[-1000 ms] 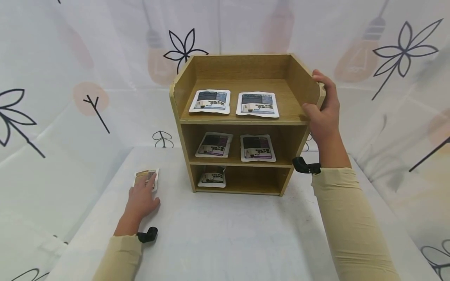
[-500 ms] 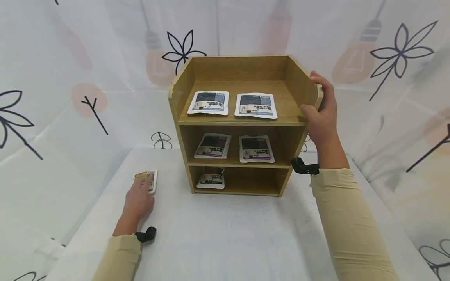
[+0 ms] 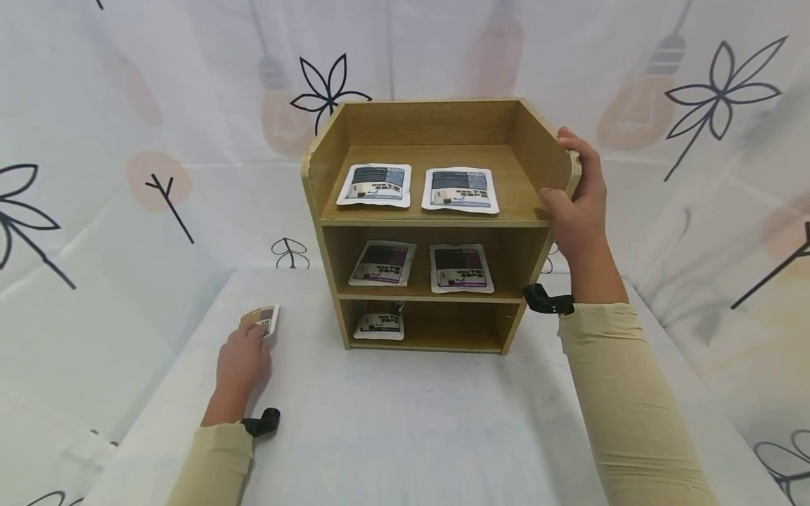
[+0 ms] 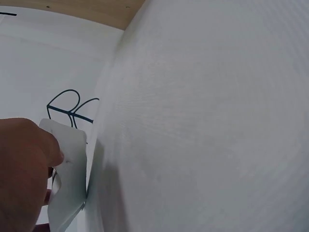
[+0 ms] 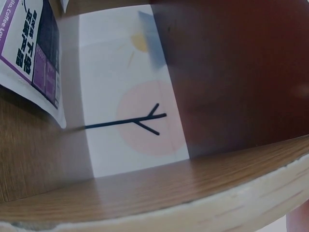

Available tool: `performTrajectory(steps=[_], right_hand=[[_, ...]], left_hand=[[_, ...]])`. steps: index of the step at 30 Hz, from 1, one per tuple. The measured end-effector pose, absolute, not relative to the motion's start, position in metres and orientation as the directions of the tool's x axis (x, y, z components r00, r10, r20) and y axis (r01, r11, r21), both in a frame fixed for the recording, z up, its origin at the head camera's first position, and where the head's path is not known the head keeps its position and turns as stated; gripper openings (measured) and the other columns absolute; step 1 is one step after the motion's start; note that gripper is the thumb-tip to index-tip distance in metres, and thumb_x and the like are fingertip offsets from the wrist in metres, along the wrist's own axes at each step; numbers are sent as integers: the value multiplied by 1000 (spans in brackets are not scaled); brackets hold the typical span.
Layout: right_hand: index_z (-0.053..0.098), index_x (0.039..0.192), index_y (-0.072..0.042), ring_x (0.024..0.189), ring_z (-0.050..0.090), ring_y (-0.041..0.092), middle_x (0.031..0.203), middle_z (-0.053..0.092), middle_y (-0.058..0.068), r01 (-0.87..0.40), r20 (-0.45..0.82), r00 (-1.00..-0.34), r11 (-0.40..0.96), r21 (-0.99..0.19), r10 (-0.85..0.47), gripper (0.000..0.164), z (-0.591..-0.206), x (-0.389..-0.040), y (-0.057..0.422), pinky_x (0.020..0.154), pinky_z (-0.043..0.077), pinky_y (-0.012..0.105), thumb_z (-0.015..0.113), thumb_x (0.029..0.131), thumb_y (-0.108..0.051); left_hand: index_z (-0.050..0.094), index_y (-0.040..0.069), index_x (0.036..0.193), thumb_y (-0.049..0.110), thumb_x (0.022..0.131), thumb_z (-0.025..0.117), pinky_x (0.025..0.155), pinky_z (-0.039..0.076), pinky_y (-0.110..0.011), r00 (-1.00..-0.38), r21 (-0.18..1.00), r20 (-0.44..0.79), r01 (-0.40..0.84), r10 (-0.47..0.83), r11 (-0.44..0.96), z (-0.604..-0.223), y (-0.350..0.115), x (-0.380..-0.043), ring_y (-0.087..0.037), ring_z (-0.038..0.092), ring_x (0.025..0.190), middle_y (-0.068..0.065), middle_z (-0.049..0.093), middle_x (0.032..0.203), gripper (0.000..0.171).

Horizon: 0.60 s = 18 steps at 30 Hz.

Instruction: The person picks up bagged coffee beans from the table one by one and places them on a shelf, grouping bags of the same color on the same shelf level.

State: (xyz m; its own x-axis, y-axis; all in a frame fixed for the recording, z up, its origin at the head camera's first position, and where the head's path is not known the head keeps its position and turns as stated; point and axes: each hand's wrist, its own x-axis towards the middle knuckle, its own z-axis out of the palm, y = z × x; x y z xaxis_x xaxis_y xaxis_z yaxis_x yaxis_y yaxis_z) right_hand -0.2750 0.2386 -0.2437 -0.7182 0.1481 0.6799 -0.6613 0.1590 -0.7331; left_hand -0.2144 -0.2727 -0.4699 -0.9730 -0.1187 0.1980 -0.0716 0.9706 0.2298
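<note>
My left hand (image 3: 242, 362) pinches the near edge of a flat pouch (image 3: 268, 316) with a white border and a yellow-brown label, at the left of the white table. In the left wrist view the thumb lies against the pouch's plain white side (image 4: 72, 154), which stands tilted off the tabletop; the other fingers are mostly hidden behind it. On the right, my right hand (image 3: 579, 204) grips the upper side panel of a small three-tier wooden shelf (image 3: 436, 123), thumb inside and fingers over the outer edge.
Two blue-labelled pouches, left (image 3: 375, 185) and right (image 3: 460, 190), lie on the top tier. Two purple-labelled ones, left (image 3: 382, 263) and right (image 3: 462, 268), rest on the middle tier. A dark-labelled pouch (image 3: 380, 325) sits at the bottom tier's left. Patterned white cloth (image 3: 436, 49) hangs behind.
My left hand has gone from lying flat over the pouch to pinching its near edge, drawing slightly back; the pouch is now tilted up. The right hand keeps its grip on the shelf.
</note>
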Motion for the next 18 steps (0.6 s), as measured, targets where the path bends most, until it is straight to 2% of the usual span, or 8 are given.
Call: performTrajectory(steps=[10,18], right_hand=[[50,131,-16,134,34,19,155,35,-3,-662,676,-722,133,-737,148,61,-243,-273,237,99,29,32,42,75,8],[50,131,-14,136,34,17,153,36,-6,-664,676,-721,131,-736,149,61,-239,-267,234,100,29,32,41,75,8]], left_hand=[[64,1,118,13,94,53,84,50,-57,-920,201,367,-66,-138,977,-451,-270,-209,-43,59,110,-21,64,122,29],[65,4,118,14,96,51,86,53,-54,-917,216,358,-105,-178,971,-432,-267,-202,-39,62,110,-18,67,118,28]])
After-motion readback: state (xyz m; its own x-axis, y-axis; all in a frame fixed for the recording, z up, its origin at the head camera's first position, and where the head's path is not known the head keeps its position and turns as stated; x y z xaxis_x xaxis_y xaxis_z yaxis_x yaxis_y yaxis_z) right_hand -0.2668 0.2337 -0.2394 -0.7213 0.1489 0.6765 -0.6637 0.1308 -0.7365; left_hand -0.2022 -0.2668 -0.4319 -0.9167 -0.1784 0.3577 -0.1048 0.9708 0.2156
